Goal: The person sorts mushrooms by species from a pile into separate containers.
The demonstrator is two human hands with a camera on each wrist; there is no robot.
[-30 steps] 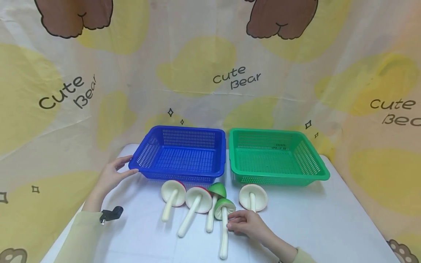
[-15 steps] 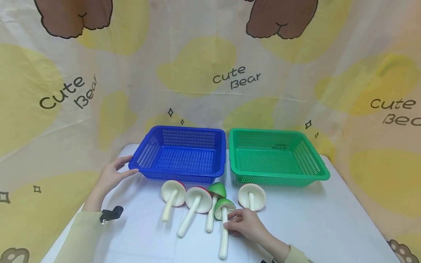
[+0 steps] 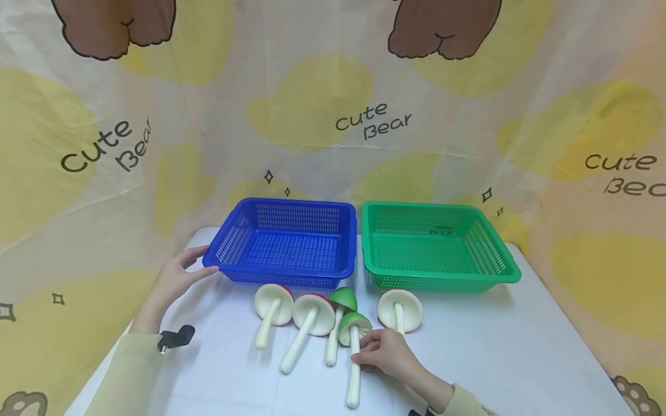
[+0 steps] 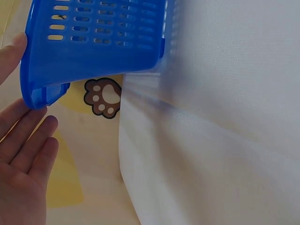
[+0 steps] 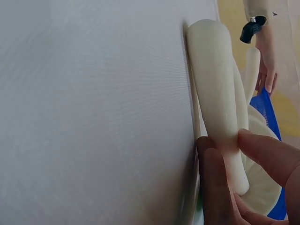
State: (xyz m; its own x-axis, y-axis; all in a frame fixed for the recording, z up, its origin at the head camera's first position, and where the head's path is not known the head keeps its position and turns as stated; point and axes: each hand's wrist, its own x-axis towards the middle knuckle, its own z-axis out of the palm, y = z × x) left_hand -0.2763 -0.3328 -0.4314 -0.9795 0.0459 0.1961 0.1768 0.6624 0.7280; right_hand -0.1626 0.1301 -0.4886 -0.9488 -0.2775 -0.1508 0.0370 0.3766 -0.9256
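On a white-covered worktop [image 3: 499, 341], a blue basket [image 3: 281, 276] and a green basket [image 3: 437, 282] stand side by side. Behind them hangs a cream-and-yellow fabric backdrop [image 3: 291, 98], lettered "Cute Bear" and printed with brown motifs [image 3: 114, 29]. The left hand [image 3: 177, 282], thumb and fingers spread, touches the blue basket's front-left corner. The right hand [image 3: 387, 351] pinches the stem [image 5: 212, 79] of the nearer green-capped mushroom [image 3: 355, 340], which lies before the baskets, near four other mushrooms [image 3: 315, 316].

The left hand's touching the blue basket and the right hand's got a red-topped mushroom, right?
Not quite: the mushroom in the right hand has a green top, not a red one, as the head view shows. The left hand is touching the blue basket.
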